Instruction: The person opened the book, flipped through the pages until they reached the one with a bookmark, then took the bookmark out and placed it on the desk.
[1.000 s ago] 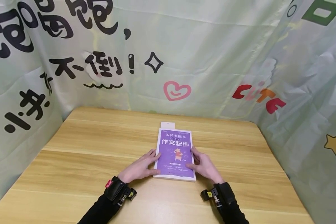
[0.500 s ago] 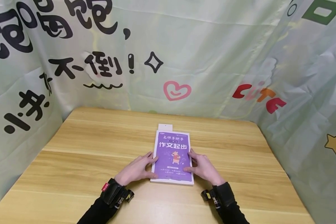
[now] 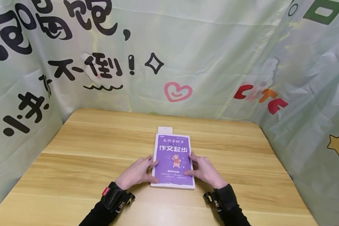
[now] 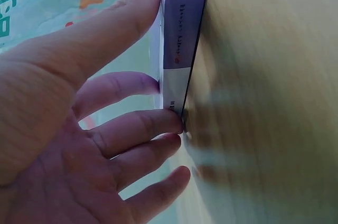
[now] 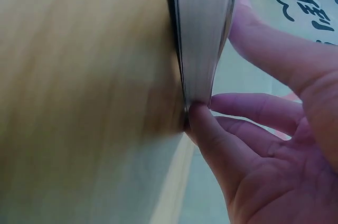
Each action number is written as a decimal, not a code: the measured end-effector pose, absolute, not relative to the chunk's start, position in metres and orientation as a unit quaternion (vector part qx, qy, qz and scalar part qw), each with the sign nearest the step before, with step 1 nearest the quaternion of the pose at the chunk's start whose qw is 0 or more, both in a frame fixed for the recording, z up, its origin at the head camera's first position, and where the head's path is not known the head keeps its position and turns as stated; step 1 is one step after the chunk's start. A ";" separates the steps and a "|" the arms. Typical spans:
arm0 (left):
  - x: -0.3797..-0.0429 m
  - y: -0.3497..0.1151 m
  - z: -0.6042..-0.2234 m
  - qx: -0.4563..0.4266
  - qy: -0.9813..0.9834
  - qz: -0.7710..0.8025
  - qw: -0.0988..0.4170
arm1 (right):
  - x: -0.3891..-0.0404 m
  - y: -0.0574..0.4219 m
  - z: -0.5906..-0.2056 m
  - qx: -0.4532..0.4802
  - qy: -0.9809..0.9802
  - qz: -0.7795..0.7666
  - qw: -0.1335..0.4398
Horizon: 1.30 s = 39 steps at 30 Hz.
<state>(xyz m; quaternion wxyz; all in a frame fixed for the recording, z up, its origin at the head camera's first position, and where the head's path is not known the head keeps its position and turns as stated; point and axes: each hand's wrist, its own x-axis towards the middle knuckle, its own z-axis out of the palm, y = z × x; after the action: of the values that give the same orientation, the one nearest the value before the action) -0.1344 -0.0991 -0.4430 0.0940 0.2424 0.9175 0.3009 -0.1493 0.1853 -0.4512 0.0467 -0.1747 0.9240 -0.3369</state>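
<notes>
A purple book (image 3: 173, 163) with a pig drawn on its cover lies flat on the wooden table, its long sides between both hands. My left hand (image 3: 137, 172) grips the spine side: in the left wrist view the thumb (image 4: 113, 28) rests on the cover, and a finger touches the purple and white spine (image 4: 185, 28). On the opposite side, my right hand (image 3: 204, 169) holds the page edge (image 5: 203, 34), thumb over the cover, a fingertip against the pages. A white card-like tab (image 3: 165, 130) sticks out past the book's far end.
The wooden table (image 3: 101, 135) reaches back to a pale printed cloth (image 3: 209, 62), which hangs behind it and along both sides. Black straps with small cameras (image 3: 115, 196) sit on both wrists.
The book has slid toward me and slightly left, with both hands staying on its sides. The white tab has moved along with it.
</notes>
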 end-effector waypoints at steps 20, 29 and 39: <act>-0.121 -0.085 -0.438 0.347 0.910 0.205 0.094 | -0.136 0.182 -0.436 -0.333 0.909 -0.226 0.106; -0.116 -0.074 -0.444 0.347 0.917 0.191 0.050 | -0.132 0.177 -0.432 -0.332 0.912 -0.200 0.135; -0.118 -0.070 -0.448 0.333 0.922 0.191 0.045 | -0.134 0.184 -0.433 -0.338 0.902 -0.228 0.140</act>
<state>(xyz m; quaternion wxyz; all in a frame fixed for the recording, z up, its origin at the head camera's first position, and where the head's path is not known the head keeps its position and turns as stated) -0.1178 -0.0704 -0.4483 0.0455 0.3325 0.9223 0.1915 -0.1342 0.1842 -0.4330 0.1405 -0.3379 0.9022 -0.2284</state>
